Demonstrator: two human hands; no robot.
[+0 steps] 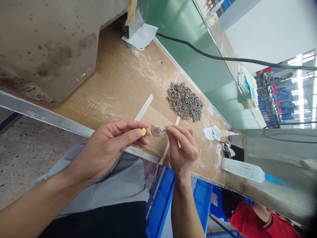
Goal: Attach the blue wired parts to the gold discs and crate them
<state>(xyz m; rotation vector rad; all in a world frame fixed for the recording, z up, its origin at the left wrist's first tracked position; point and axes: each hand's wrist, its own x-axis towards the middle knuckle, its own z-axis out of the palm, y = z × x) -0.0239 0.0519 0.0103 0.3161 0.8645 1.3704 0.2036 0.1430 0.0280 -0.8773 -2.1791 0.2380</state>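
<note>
My left hand (123, 135) pinches a small yellow disc (143, 132) between thumb and fingers, over the table's front edge. Just to its right, my right hand (183, 142) has its thumb and fingertips pressed together on something small and dark, too small to name. Between the two hands shows a clear round piece (156, 130); whether it lies on the board or is held up, I cannot tell. Beyond my right hand, a heap of tiny blue and brass-coloured metal parts (185, 100) rests on the cardboard-covered table (119, 82).
A stained grey machine body (47, 43) stands at the left. To the right lie a white bottle with blue nozzle (244, 170) and a small tipped tube (228, 133). A black cable (198, 49) crosses the back. Blue bins (160, 201) sit below; a person in red (257, 218) is nearby.
</note>
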